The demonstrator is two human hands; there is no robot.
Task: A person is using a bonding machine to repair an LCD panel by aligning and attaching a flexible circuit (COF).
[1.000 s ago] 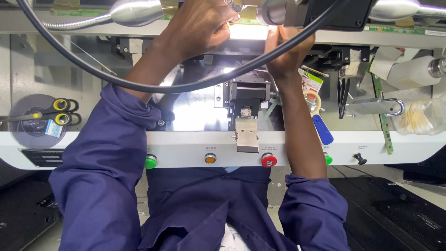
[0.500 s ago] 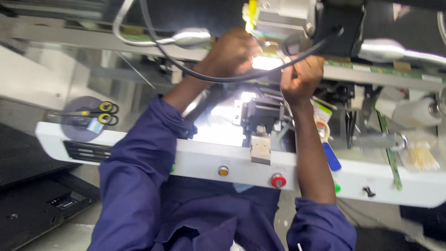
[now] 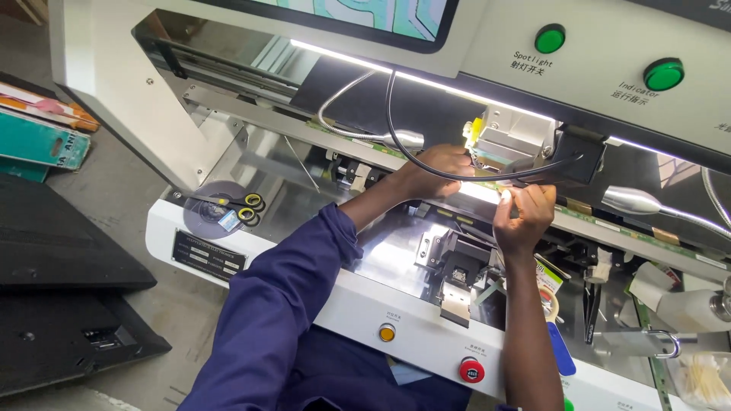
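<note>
Both arms in dark blue sleeves reach up under a machine's white and grey head block (image 3: pixel 518 137), which carries a yellow tab. My left hand (image 3: pixel 435 169) is curled against the block's lower left side, next to a black cable (image 3: pixel 396 122); its fingertips are hidden. My right hand (image 3: pixel 521 215) is under the black bracket (image 3: pixel 567 160), fingertips pinched together at a brightly lit thin strip (image 3: pixel 480 190) that runs along the rail. A small black clamp unit (image 3: pixel 461 270) sits on the shiny deck below both hands.
Yellow-handled scissors (image 3: pixel 245 207) lie on a grey disc at the deck's left. The white front rail (image 3: pixel 304 304) carries an orange button (image 3: pixel 387 332) and a red button (image 3: pixel 472 371). Gooseneck lamps (image 3: pixel 632 200) flank the head. Black trays (image 3: pixel 61 251) lie at the left, white rolls (image 3: pixel 681 308) at the right.
The view has pulled back and tilted, now showing the machine's upper panel with green buttons. Both hands have stayed at the head block, the right one now just beneath the black bracket.
</note>
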